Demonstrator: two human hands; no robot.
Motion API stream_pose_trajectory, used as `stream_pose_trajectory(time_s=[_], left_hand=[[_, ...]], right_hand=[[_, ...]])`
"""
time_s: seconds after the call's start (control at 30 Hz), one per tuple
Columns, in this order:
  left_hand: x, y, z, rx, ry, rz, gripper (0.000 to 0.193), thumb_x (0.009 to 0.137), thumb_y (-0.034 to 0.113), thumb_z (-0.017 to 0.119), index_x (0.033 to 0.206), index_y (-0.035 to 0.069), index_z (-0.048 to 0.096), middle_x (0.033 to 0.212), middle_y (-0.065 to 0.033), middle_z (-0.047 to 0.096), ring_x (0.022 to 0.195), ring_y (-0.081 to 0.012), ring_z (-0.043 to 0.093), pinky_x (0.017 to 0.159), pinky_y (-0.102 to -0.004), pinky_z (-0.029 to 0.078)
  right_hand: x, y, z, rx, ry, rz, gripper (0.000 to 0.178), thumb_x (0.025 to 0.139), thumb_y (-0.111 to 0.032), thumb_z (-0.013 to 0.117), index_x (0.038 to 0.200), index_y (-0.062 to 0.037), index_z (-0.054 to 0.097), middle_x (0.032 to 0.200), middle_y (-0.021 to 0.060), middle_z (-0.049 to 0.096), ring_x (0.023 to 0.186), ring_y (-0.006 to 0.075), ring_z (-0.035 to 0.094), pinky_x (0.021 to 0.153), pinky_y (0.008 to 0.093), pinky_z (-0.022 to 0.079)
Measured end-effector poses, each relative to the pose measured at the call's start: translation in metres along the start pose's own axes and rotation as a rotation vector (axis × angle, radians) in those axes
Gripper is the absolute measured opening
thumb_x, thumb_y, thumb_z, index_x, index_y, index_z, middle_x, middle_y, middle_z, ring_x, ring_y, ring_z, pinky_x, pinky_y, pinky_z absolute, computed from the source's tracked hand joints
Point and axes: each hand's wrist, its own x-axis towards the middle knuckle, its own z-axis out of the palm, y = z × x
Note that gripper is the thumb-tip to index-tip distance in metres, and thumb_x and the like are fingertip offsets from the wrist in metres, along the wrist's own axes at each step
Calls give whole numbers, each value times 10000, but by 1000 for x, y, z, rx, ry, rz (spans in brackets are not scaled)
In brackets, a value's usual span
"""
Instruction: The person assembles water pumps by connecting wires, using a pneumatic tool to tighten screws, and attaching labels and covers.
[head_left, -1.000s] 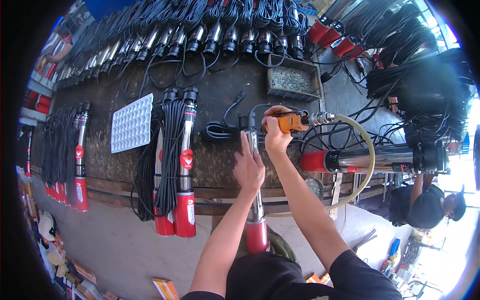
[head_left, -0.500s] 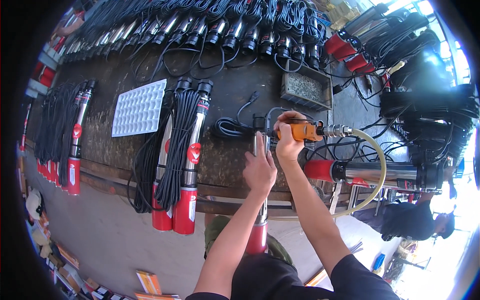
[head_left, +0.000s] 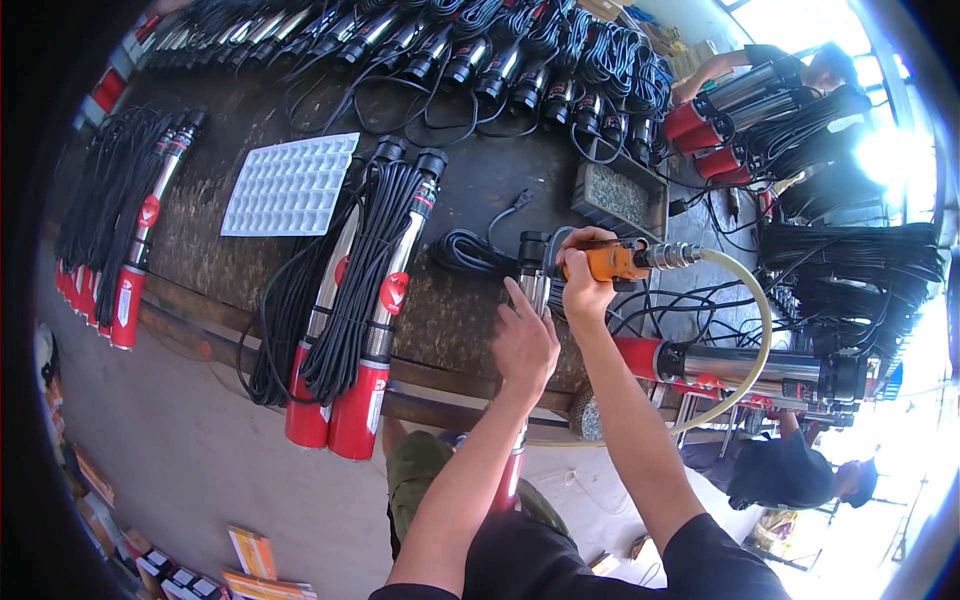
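My right hand [head_left: 588, 285] is wrapped round an orange air tool [head_left: 612, 262]. A metal coupling joins the tool to a pale hose [head_left: 765, 335]. The tool's working end is next to the black top of a steel submersible pump [head_left: 535, 290], and its tip is hidden by my fingers. That pump slants from the table edge down to my lap, where its red lower end [head_left: 507, 485] shows beside my left forearm. My left hand [head_left: 527, 350] lies over the pump's body, fingers stretched out and apart; whether its palm touches the steel I cannot tell. A coiled black cable with plug [head_left: 470, 250] lies just beyond.
Left of me, two pumps with bundled cables [head_left: 362, 300] overhang the table edge near a white compartment tray [head_left: 290, 185]. A grey bin of small parts [head_left: 620, 195] stands beyond my right hand. More pumps line the back and right [head_left: 740, 365]. Two people are at the right.
My view has shifted slightly. My left hand's fingers have loosened and spread over the pump. The air tool remains in my right hand at the pump's top. A person now shows at the upper right.
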Motion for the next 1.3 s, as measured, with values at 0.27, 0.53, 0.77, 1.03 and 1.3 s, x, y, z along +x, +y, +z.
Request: stream_pose_trajectory(time_s=[0.27,0.53,0.77,1.03,1.3], left_hand=[[-5,1,14,118,93,15,777,971,356,610,1496,-107,271,1054,-185,574,833,-292,681,633,-321,595],[-12,6,19,197,138,26,754,954,349,625,1471,-105,317,1057,-171,580,837,-276,681,661,-317,599],[-13,12,31,138,110,-4,727,958,372,616,1453,-80,336,1118,-219,581,885,-372,695,705,-432,601],[-118,84,3,97,-234,872,122,816,91,602,858,27,696,909,-176,657,877,-353,631,775,-489,503],[-173,67,143,335,-635,1198,165,837,172,656,826,56,772,840,-167,737,813,-354,741,675,-460,596]], right_hand=[[-3,8,-6,122,-71,-48,169,849,39,554,987,-52,519,913,97,587,731,170,572,687,298,475],[2,11,-1,125,86,-143,82,764,76,593,824,20,602,747,86,653,609,150,641,578,255,530],[-2,-22,-16,143,278,-78,200,813,47,619,1010,13,633,883,75,694,713,122,650,632,258,533],[-203,-181,-172,-323,250,-504,262,895,12,551,1149,-32,500,862,86,547,710,152,556,632,285,479],[-312,-190,-215,-153,661,-445,177,849,-27,544,1017,-19,487,890,105,488,645,162,521,589,289,451]])
